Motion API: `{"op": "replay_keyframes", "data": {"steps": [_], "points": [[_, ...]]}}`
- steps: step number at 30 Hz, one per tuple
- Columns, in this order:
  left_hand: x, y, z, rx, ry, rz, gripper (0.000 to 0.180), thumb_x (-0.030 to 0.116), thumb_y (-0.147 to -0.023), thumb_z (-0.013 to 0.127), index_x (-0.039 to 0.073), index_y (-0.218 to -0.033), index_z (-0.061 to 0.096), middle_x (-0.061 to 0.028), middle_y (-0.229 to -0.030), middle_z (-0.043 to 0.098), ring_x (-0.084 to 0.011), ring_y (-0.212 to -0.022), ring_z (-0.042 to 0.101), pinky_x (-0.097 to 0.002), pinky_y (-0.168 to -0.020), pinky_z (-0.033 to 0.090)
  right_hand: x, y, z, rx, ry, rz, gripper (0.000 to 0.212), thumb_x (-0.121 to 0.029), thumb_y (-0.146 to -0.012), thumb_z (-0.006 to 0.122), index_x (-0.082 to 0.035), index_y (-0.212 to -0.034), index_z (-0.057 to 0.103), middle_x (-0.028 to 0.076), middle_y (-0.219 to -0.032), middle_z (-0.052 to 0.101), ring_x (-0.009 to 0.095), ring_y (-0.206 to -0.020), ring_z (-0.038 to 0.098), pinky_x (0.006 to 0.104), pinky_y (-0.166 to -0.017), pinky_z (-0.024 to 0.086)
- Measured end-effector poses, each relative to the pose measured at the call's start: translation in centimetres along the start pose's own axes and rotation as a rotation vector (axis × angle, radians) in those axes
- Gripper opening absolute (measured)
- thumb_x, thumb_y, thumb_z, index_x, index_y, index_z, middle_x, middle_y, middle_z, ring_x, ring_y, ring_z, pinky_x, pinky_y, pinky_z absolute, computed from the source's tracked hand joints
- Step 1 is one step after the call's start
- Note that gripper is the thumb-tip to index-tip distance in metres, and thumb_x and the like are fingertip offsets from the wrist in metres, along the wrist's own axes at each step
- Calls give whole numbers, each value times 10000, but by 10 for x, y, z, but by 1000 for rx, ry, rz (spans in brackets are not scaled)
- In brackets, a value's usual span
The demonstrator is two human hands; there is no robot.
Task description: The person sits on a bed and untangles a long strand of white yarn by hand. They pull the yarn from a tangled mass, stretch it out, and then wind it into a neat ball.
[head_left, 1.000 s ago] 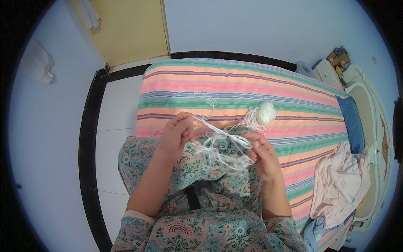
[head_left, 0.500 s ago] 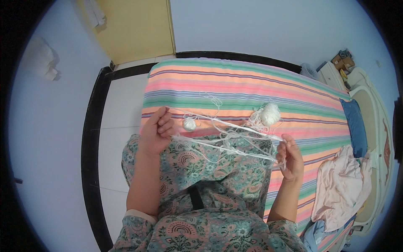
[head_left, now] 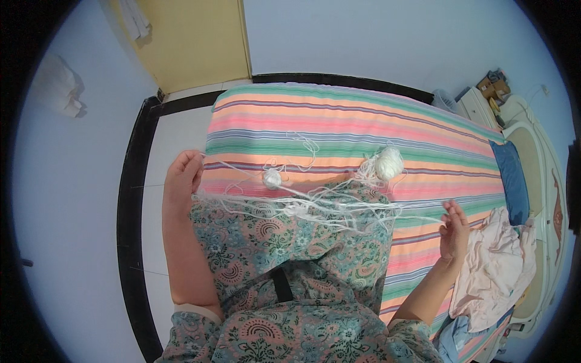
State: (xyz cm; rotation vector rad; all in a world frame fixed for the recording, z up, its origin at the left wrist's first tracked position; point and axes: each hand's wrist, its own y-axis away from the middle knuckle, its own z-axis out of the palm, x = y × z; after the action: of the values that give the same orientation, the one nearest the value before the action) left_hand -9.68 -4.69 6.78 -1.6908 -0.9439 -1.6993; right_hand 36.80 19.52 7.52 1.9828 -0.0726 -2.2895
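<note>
I take the large yarn ball (head_left: pixel 388 163) as my mark. Beyond it I have open striped bed cover (head_left: pixel 339 118) up to the wall (head_left: pixel 339 39), a wide lane for a hand. To its right another open lane runs to the blue pillow (head_left: pixel 508 178), which closes that side. To its left, loose thread (head_left: pixel 310 145) and the small yarn ball (head_left: pixel 272 178) narrow my way. On its near side the white strands (head_left: pixel 296 209) bar a straight pass, stretched from the left hand (head_left: pixel 183 174) to the right hand (head_left: pixel 452 236); I can't judge their height. Nearer and further right of it, the crumpled pale cloth (head_left: pixel 491 272) crowds the right hand's outer side.
</note>
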Motion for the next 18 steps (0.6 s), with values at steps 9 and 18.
{"op": "replay_keyframes", "data": {"steps": [9, 18], "points": [[-5, 7, 4, -135, 23, -44, 128, 187, -878, 514, 65, -875, 550, 49, -639, 459, -13, -486, 354, -160, -413, 250, -6, -49, -111, 305, -242, -211, 405, -79, -840, 530, -15, -1230, 440, 30, -1054, 602, 8, -504, 344, 125, -406, 267], [-15, 14, 48, -348, 101, -148, 132, 168, -882, 504, 50, -928, 541, 18, -724, 538, -71, -651, 501, -207, -592, 412, 27, -96, -203, 635, 184, -205, 262, -54, -834, 500, -94, -1087, 550, -29, -820, 606, 16, -444, 331, 141, -396, 267]]}}
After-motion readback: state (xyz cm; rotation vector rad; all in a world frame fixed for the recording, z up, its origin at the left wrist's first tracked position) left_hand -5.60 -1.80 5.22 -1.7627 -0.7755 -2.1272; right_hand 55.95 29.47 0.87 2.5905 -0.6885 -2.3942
